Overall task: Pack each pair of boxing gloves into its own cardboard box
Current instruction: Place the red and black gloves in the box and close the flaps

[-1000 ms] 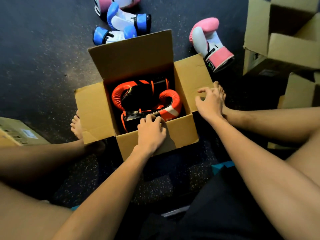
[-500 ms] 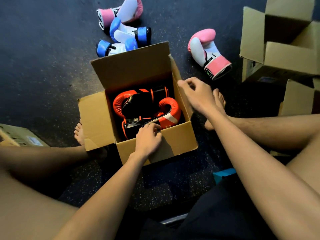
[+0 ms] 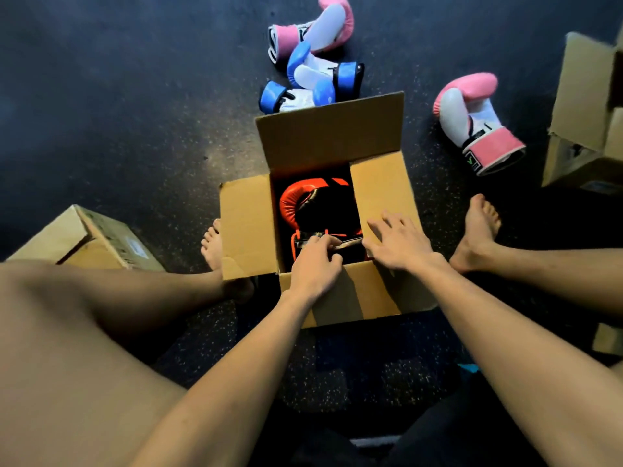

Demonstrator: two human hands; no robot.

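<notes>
Red gloves [image 3: 298, 200] lie inside the cardboard box [image 3: 249, 230], mid-floor, half hidden under its right flap. The right hand [image 3: 401, 246] presses that flap, fingers spread. The left hand [image 3: 315, 269] curls over the near rim, grip indeterminable. Pink glove [image 3: 472, 119]: green cuff mark illegible. Side box [image 3: 84, 237]: label likewise.

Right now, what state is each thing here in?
cardboard box: open, right flap folded in
red gloves: packed inside the box
blue gloves: loose on floor
pink gloves: loose on floor, apart
left hand: grips box's near rim
right hand: flat on right flap
</notes>
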